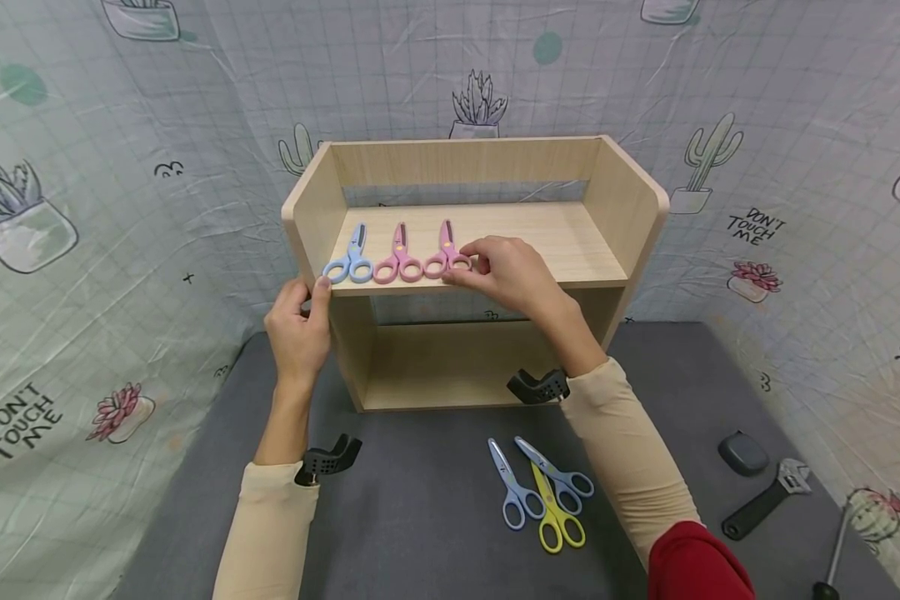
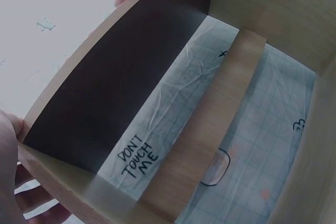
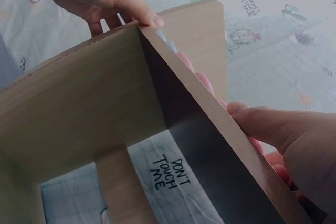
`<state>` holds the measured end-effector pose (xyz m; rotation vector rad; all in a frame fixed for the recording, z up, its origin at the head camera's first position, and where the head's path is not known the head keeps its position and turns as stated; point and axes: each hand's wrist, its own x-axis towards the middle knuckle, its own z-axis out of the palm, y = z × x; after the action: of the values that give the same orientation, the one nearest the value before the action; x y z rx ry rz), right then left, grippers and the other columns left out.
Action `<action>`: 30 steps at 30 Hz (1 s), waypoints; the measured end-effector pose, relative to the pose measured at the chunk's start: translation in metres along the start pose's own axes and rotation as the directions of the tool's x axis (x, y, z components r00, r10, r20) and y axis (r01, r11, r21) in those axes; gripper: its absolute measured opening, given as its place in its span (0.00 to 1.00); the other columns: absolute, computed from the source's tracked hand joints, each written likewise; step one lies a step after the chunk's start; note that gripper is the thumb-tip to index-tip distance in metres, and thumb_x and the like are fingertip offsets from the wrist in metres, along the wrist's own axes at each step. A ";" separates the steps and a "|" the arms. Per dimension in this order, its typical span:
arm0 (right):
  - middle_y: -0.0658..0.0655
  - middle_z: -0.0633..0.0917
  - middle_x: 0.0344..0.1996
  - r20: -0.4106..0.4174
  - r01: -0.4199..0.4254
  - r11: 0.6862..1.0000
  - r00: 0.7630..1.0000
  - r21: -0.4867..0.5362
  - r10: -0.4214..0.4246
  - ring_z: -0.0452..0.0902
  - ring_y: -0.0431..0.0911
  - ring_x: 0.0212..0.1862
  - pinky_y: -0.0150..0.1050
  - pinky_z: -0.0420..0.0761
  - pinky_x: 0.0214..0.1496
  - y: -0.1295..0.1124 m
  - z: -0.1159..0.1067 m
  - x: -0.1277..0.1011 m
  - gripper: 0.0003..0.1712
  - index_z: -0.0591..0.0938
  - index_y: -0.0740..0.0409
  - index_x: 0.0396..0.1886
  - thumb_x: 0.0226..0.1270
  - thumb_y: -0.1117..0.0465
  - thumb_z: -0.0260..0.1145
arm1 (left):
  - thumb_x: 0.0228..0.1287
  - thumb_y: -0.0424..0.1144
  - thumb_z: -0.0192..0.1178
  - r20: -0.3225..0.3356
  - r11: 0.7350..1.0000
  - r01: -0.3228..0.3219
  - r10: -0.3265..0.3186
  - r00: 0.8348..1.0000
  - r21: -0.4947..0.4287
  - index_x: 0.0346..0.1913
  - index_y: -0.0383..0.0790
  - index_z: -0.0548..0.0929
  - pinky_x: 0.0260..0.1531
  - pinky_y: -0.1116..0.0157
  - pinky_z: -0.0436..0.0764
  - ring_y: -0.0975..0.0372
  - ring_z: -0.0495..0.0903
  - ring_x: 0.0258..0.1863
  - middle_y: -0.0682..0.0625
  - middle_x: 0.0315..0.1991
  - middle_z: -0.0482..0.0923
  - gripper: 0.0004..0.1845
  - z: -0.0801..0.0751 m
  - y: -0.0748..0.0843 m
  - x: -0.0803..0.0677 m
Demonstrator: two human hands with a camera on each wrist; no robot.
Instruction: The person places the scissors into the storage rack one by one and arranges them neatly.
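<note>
A small two-tier wooden shelf stands before me. On its upper board, blue scissors, pink scissors and a second pink pair lie in a row, blades pointing back. My right hand pinches the right handle loop of the second pink pair, its thumb at the board's front edge. At the shelf's left front corner, my left hand grips the side panel, thumb at the front and fingers around the outside. Both wrist views look into the lower compartment; the right one shows the left thumb on the corner.
On the grey table in front of the shelf lie two blue-grey scissors and yellow scissors, partly overlapping. To the right are a dark rounded object, an adjustable wrench and a screwdriver. Printed cloth hangs behind.
</note>
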<state>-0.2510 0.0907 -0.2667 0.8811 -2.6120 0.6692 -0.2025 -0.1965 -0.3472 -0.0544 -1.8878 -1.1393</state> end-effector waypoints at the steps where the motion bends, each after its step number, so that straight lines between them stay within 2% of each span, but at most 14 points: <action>1: 0.53 0.75 0.23 0.002 0.003 1.000 1.000 -0.001 -0.003 0.68 0.45 0.29 0.38 0.64 0.33 0.000 0.000 0.000 0.28 0.86 0.58 0.53 0.65 0.41 0.69 | 0.73 0.45 0.58 0.000 1.000 0.000 0.000 1.000 0.000 0.38 0.31 0.86 0.31 0.81 0.72 0.69 0.78 0.38 0.42 0.43 0.86 0.18 0.000 0.000 0.000; 8: 0.53 0.77 0.23 0.005 0.027 1.000 1.000 0.004 -0.027 0.69 0.45 0.29 0.38 0.65 0.33 0.001 0.000 -0.002 0.25 0.85 0.59 0.55 0.68 0.46 0.66 | 0.73 0.45 0.58 -0.002 1.000 0.000 0.000 1.000 0.000 0.36 0.31 0.86 0.30 0.80 0.72 0.71 0.76 0.36 0.42 0.41 0.85 0.18 -0.001 0.000 -0.001; 23: 0.54 0.77 0.24 -0.001 0.019 1.000 1.000 0.010 -0.019 0.69 0.46 0.29 0.38 0.65 0.34 0.001 -0.002 -0.003 0.27 0.85 0.59 0.56 0.67 0.44 0.67 | 0.73 0.45 0.58 -0.001 1.000 0.010 -0.010 1.000 -0.012 0.39 0.31 0.87 0.31 0.81 0.72 0.71 0.77 0.38 0.43 0.44 0.86 0.18 -0.001 0.001 0.000; 30: 0.54 0.77 0.24 0.008 0.011 1.000 1.000 0.007 -0.011 0.70 0.46 0.30 0.38 0.67 0.35 0.001 -0.003 -0.004 0.30 0.83 0.59 0.59 0.66 0.44 0.68 | 0.73 0.45 0.58 -0.001 1.000 -0.006 0.006 1.000 -0.018 0.35 0.30 0.85 0.30 0.81 0.72 0.69 0.76 0.36 0.42 0.43 0.85 0.18 -0.001 0.000 0.000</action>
<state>-0.2484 0.0949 -0.2663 0.9014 -2.6111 0.6739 -0.2020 -0.1969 -0.3471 -0.0700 -1.8755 -1.1518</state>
